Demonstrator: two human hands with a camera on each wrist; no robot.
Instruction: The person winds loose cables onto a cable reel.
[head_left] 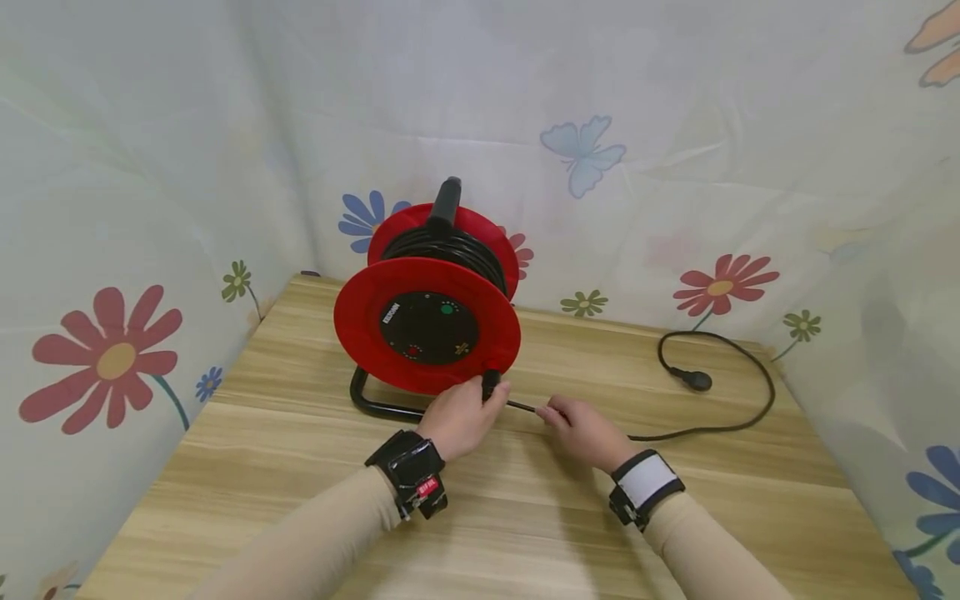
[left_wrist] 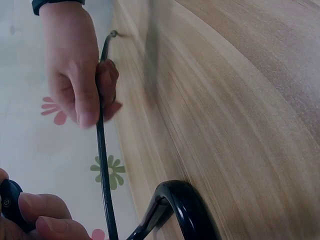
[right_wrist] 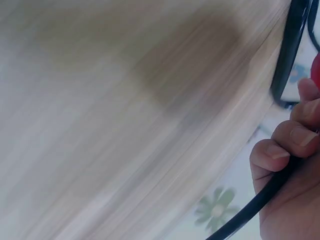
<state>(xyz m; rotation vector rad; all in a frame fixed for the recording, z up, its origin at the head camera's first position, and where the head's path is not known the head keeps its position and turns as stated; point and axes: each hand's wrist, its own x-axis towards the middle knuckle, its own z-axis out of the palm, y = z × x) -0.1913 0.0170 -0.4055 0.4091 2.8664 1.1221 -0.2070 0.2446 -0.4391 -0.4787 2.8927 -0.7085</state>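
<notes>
A red and black cable reel [head_left: 352, 333] stands on the table, with black cable wound between its two red discs. Low on the front disc, my left hand [head_left: 457, 419] grips the black crank knob [head_left: 490, 382]; in the left wrist view the fingers curl round that knob [left_wrist: 10, 204]. To the right, my right hand [head_left: 588, 433] holds the loose black cable [head_left: 697, 432] where it runs out from the reel. The right wrist view shows the cable [right_wrist: 260, 202] passing through the curled fingers of that hand [right_wrist: 290, 210].
The cable's tail loops over the right side of the wooden table [head_left: 465, 533] and ends in a black plug [head_left: 697, 381]. Under the reel is a black tubular stand [head_left: 386, 410]; a black handle [head_left: 446, 204] rises on top. Flower-printed curtains [head_left: 480, 83] hang behind and at both sides.
</notes>
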